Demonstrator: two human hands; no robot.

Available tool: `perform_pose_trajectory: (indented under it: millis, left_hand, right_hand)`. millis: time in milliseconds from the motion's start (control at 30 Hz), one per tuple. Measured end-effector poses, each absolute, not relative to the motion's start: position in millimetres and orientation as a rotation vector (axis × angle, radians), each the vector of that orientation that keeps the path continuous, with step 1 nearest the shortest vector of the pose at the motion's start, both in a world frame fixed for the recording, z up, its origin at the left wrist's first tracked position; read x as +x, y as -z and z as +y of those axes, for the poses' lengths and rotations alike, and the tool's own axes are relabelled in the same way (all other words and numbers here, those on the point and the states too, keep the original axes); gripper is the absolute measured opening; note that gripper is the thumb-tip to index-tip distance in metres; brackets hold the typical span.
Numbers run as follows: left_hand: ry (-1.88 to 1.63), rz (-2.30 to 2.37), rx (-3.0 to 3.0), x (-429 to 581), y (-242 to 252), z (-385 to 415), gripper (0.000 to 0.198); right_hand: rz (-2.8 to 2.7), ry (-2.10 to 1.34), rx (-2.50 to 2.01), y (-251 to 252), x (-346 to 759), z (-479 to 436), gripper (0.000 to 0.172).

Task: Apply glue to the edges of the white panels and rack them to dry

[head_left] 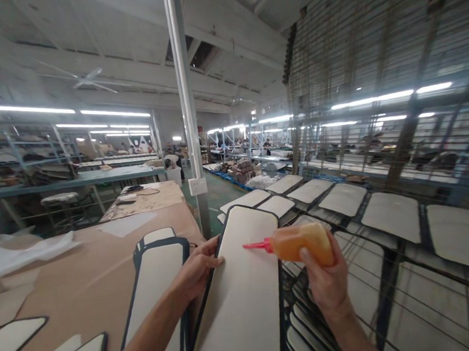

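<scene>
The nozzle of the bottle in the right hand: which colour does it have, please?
The nozzle is pinkish red; it shows best in the head view.

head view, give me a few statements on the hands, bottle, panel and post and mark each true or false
1. The right hand holds the bottle. True.
2. The bottle's nozzle is blue. False: it is red.
3. The left hand holds the dark-edged panel at its side. True.
4. The bottle is held upright. False: it is tipped onto its side, roughly level.
5. A white socket is mounted on the post. True.
</scene>
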State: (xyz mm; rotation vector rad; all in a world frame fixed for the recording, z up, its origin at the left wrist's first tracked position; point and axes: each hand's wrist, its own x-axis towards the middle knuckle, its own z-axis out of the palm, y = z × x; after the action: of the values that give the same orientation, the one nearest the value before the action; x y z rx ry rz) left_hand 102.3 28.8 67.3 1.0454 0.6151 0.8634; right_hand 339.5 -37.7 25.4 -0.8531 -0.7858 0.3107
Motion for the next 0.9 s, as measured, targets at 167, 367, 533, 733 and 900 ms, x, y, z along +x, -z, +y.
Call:
perform_pose_trajectory:
  millis: [167, 367, 533, 733, 900]
  left_hand:
    - [-0.873, 0.654, 1.005, 95.2, -56.0, 55.4, 0.071]
    - [-0.786, 0.597, 1.025, 94.2, -57.0, 68.4, 0.066]
    - [-0.783, 0.672, 0.998, 100.4, -51.7, 89.8, 0.062]
    - [-0.794, 0.76, 1.108, 148.7, -52.3, 126.1, 0.074]
    - [-0.71, 0.795, 1.255, 235.6, -55.5, 139.7, 0.073]
  right_hand:
    - [-0.983, -0.472, -0.976, 11.9, 311.5, -61.3, 0.069]
    - [-0.795, -0.255, -0.934, -17.7, 329.7, -28.5, 0.07]
    - [-0.744, -0.478, -0.935, 7.1, 313.7, -42.4, 0.067]
    - [-0.312, -0.414, -0.889, -3.5, 319.4, -92.0, 0.05]
    - [0.014, -0.271, -0.759, -44.8, 368.5, -137.0, 0.048]
